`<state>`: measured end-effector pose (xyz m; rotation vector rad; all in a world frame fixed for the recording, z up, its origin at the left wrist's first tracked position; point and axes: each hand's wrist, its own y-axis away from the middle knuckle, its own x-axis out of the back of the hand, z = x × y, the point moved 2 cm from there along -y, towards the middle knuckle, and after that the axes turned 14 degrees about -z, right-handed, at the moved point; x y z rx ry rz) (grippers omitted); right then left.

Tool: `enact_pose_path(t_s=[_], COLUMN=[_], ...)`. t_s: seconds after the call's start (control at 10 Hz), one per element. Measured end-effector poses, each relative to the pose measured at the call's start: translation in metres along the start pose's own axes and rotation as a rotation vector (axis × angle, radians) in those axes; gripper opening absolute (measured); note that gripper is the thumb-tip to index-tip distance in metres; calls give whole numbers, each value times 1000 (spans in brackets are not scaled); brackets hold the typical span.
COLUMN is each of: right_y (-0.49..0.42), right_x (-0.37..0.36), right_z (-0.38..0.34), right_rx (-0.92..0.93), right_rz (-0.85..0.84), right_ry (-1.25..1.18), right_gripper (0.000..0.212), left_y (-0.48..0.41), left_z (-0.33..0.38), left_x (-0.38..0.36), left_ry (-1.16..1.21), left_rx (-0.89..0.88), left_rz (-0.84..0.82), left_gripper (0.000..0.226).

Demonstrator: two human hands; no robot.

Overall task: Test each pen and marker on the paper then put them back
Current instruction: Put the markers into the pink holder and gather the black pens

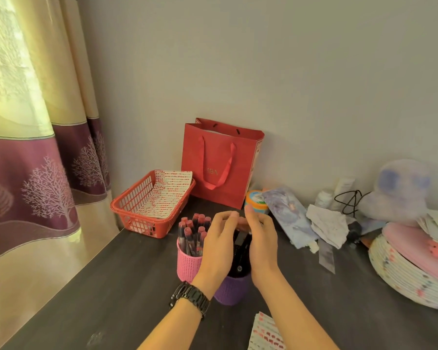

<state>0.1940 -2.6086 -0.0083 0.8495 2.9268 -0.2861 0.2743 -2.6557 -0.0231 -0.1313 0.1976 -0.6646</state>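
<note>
A purple holder cup (232,290) stands at the middle of the dark table, packed with black markers (240,251). My left hand (219,246), with a black watch on its wrist, curls its fingers over the left side and tops of the markers. My right hand (259,245) lies against their right side with its fingers fairly straight. Just to the left, a pink holder cup (187,265) holds several red-capped pens (194,229). A sheet of paper (266,333) with red test marks lies at the bottom edge, under my right forearm.
A red plastic basket (147,223) with a marked sheet in it sits at the back left. A red paper bag (220,168) stands by the wall. A small tub (256,200), papers and a round woven basket (405,279) crowd the right. A curtain hangs at the left.
</note>
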Motion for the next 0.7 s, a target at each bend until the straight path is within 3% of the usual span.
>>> enact_pose_path(t_s=[0.1,0.3,0.4,0.5,0.6,0.7], right_y=[3,34,60,78,81,84], right_x=[7,46,51,41,34,32], right_z=[-8,1,25,49,50,33], right_rx=[9,-20,-111,-151,-132,-151], right_rz=[-54,-122,-285,-390,-256,-256], right_ry=[-1,29,153,391,535,615], right_gripper=[43,49,73,84,80,88], left_y=[6,45,77,112,133,143], left_z=[19,60,45,-2,-42,-59], left_x=[0,35,59,80,85,83], left_ry=[-11,-97,-217,-807,-1354,-1395], left_rx=[-87,-322,-276,14,297,375], left_rz=[-12,63,212,183,-2,-37], left_gripper=[23,36,31,45,37,58])
